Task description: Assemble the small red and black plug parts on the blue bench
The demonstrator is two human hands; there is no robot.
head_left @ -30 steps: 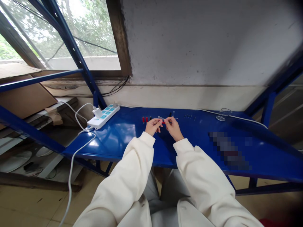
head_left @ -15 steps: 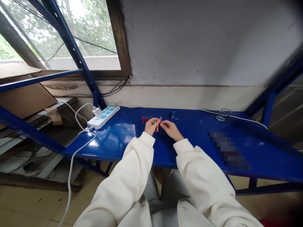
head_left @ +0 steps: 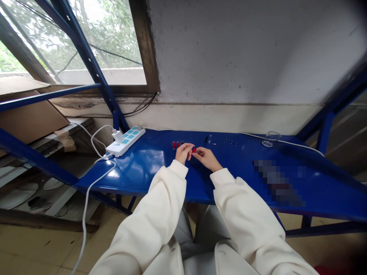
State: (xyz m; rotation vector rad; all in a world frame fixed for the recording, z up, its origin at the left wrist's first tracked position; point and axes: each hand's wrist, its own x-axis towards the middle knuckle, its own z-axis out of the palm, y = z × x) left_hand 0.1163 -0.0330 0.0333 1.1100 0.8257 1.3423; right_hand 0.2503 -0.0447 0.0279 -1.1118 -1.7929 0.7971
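Observation:
Close together over the blue table (head_left: 137, 175), my left hand (head_left: 184, 153) and my right hand (head_left: 208, 158) both pinch a small red tube (head_left: 194, 150). Fingertips cover much of it, so its ends cannot be made out. Just left of my left hand stand two like red tubes (head_left: 173, 145) with clear lower ends. A dark piece (head_left: 182, 143) beside them is partly hidden by that hand. Behind my right hand are a black tube (head_left: 206, 139) and a clear tube (head_left: 210, 139). Farther right, several tiny clear parts (head_left: 228, 141) lie in a row.
At the left of the table is a white power strip (head_left: 126, 142) with a plug and a trailing cable (head_left: 85, 221). A clear cup (head_left: 269, 139) lies at the back right. A blurred-out dark object (head_left: 278, 183) rests at the right. Blue frame posts flank the table.
The red tube between my hands has turned; the clear part that stuck up above my fingers no longer shows. My right fingers have shifted slightly, while my arms stay in place.

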